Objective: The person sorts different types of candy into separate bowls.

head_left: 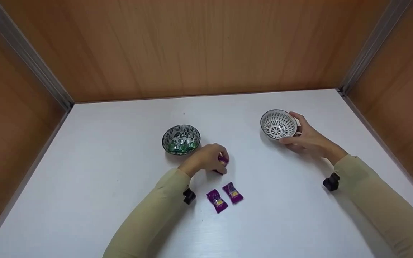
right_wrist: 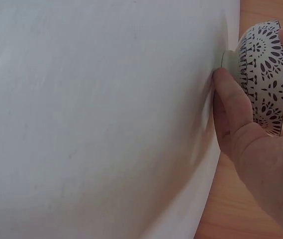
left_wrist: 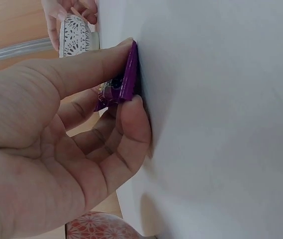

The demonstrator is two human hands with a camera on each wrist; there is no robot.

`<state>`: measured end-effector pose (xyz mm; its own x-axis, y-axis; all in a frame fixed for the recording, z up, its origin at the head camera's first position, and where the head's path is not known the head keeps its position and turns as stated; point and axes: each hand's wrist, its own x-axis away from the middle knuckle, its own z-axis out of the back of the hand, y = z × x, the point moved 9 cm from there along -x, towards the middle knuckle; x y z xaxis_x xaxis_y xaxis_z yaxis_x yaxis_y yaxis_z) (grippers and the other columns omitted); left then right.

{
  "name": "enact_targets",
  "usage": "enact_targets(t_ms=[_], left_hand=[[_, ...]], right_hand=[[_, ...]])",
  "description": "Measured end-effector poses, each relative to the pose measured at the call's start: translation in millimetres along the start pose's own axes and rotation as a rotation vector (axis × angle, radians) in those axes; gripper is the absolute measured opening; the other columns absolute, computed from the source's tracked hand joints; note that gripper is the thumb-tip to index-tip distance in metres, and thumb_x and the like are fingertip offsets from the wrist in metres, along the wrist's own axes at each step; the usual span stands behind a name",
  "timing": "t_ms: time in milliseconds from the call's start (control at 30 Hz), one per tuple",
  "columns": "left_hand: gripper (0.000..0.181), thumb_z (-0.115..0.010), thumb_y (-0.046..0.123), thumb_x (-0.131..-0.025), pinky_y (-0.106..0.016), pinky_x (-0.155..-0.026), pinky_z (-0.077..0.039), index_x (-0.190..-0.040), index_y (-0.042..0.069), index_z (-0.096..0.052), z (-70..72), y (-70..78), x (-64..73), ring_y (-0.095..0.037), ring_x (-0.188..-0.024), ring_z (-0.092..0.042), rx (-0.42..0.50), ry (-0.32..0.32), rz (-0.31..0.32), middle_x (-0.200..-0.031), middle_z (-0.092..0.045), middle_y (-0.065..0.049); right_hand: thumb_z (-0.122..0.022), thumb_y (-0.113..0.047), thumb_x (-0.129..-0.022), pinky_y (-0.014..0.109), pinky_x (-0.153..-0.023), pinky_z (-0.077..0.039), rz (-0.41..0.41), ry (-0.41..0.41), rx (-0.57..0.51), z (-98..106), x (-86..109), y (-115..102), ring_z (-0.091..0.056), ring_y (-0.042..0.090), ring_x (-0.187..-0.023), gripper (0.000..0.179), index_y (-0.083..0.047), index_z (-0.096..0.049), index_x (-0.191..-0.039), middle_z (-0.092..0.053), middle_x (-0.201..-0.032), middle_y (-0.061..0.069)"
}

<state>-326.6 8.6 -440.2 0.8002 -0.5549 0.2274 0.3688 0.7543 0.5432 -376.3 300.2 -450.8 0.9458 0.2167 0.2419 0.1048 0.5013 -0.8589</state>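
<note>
My left hand [head_left: 210, 157] pinches a purple wrapped candy [head_left: 223, 161] between thumb and fingers, low over the white table. The left wrist view shows the candy [left_wrist: 129, 74] edge-on, close to the tabletop. Two more purple candies [head_left: 217, 201] [head_left: 233, 192] lie side by side nearer to me. Over at the right, my right hand [head_left: 308, 138] grips a white bowl [head_left: 279, 124] with a black pattern, tilted slightly. Its outer side [right_wrist: 264, 74] and pale foot show in the right wrist view, with fingers under and around it.
Behind the left hand stands a dark-patterned bowl [head_left: 181, 134] with shiny green pieces inside; its outside [left_wrist: 101, 226] is red with white flowers. Wooden panels [head_left: 206, 50] wall the white table [head_left: 95, 161] at back and sides.
</note>
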Motion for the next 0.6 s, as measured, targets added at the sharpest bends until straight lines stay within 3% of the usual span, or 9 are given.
enact_targets(t_ms=[233,400,600], left_hand=[[0.035,-0.088,0.018,-0.079,-0.033,-0.087,-0.051,-0.109,0.008,-0.074,6.9,4.8,-6.5,-0.019,-0.095,-0.06,0.027,0.008,-0.002,-0.109,-0.068,-0.006],[0.033,-0.086,0.016,-0.082,-0.028,-0.077,-0.053,-0.111,0.005,-0.074,10.7,14.4,-13.4,-0.015,-0.087,-0.063,0.139,-0.001,-0.037,-0.102,-0.069,-0.004],[0.04,-0.084,0.011,-0.084,-0.028,-0.069,-0.059,-0.12,0.0,-0.07,19.0,21.9,-20.7,-0.018,-0.084,-0.066,0.348,-0.03,0.006,-0.103,-0.066,-0.007]], right_hand=[[-0.086,-0.038,-0.082,0.042,-0.105,-0.042,-0.051,-0.036,-0.068,1.2,1.2,4.3,-0.039,0.032,-0.136,0.12,-0.031,0.003,-0.162,-0.033,-0.151,0.024],[-0.086,-0.036,-0.082,0.038,-0.099,-0.05,-0.096,-0.071,-0.138,1.4,1.9,10.7,-0.043,0.033,-0.134,0.12,-0.031,0.004,-0.162,-0.032,-0.153,0.024],[-0.086,-0.031,-0.083,0.045,-0.094,-0.054,-0.094,-0.085,-0.184,1.0,-0.8,9.2,-0.04,0.038,-0.136,0.122,-0.03,0.008,-0.162,-0.019,-0.159,0.027]])
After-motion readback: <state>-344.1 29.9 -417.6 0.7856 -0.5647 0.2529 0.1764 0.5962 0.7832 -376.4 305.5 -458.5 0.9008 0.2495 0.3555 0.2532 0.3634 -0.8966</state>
